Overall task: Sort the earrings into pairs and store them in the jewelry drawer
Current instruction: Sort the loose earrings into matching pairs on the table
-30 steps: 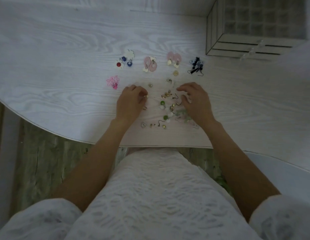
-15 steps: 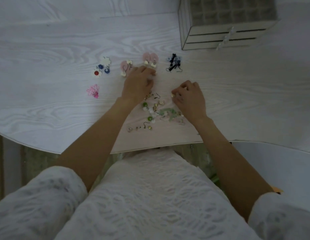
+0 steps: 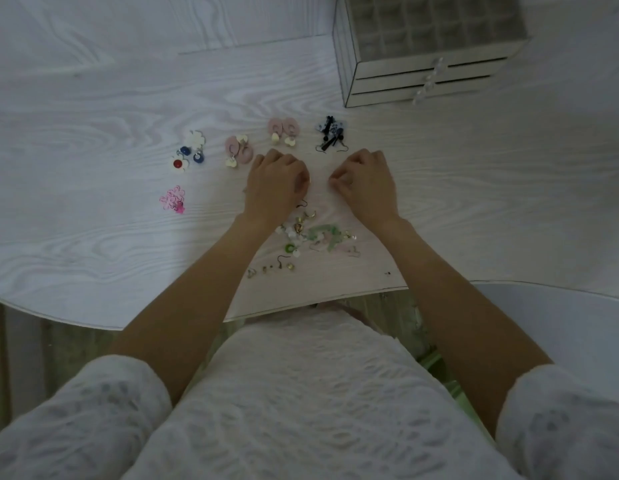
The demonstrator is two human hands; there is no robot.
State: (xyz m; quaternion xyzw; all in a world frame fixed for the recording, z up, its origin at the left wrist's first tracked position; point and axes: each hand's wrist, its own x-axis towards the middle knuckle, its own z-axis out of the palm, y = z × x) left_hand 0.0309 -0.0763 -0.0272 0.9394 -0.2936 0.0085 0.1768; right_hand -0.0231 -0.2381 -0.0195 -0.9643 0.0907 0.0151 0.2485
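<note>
Sorted earrings lie in a row on the white table [image 3: 93, 98]: white flower earrings with blue and red centres [image 3: 188, 150], a pink hoop pair [image 3: 238, 152], a second pink pair [image 3: 283, 131] and a dark blue-black pair [image 3: 330, 135]. A bright pink flower pair [image 3: 173, 199] lies lower left. A loose pile of green, gold and pale earrings [image 3: 311, 233] sits between my wrists. My left hand [image 3: 276, 181] is curled, with a small gold glint at its fingertips. My right hand [image 3: 365, 181] is curled beside it, fingertips pinched; what they hold is hidden. The clear jewelry drawer box [image 3: 422, 77] stands at the back right, drawers closed.
A few tiny earrings [image 3: 270, 268] lie near the table's front edge. A white chair [image 3: 560, 323] stands at the right below the table. My lap in white fabric fills the bottom of the view.
My left hand has drawn back from the pink pairs to the table's middle. My right hand has moved up level with it, and the two hands' fingertips now face each other.
</note>
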